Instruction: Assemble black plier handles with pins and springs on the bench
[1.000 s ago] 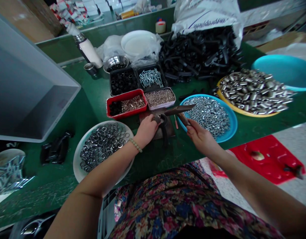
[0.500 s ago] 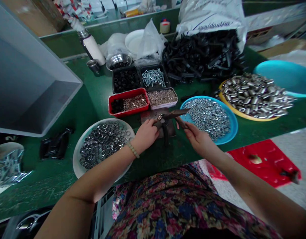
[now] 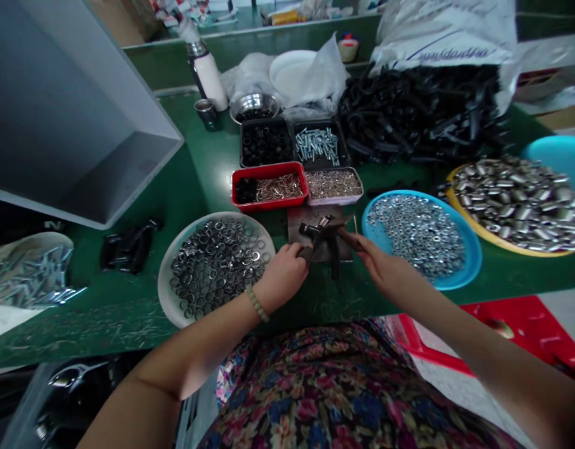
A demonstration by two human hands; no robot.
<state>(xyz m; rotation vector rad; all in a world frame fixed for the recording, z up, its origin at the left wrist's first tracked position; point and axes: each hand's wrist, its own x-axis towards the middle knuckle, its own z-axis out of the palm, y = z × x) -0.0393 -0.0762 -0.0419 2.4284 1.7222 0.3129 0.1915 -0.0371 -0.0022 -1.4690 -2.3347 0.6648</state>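
Green workbench (image 3: pixel 201 171), scuffed along its near edge, with small hardware sorted in containers across it. Compared with half a second earlier, the bench's contents sit farther right in view, and the dark hammer-like tool with a brown handle (image 3: pixel 346 234) has drawn in over the plate; its tip, then overlapping the basin at the right, now stops short of it. Right hand (image 3: pixel 381 265): fingers closed around the handle. Left hand (image 3: pixel 287 274): fingers clamped on the near end of a black curved part with a silver sleeve (image 3: pixel 335 257), which lies over a flat metal plate (image 3: pixel 295 217). The tool's blurred head and the fingers hide much of this part; whether tool and part touch cannot be told.

Nearest, beside the left forearm, is a white round basin of metal rings (image 3: pixel 166 284); right of the plate, a light-blue basin of silver nuts (image 3: pixel 474 262), then a yellow basin of metal sleeves (image 3: pixel 484 231). Just beyond the plate stand a red rectangular tray (image 3: pixel 269 204) and a pale tray of tiny fasteners (image 3: pixel 337 201); behind them, two black trays (image 3: pixel 294 140). Farthest: heaped black curved pieces (image 3: pixel 409 118) before a white printed plastic bag (image 3: pixel 441 34).
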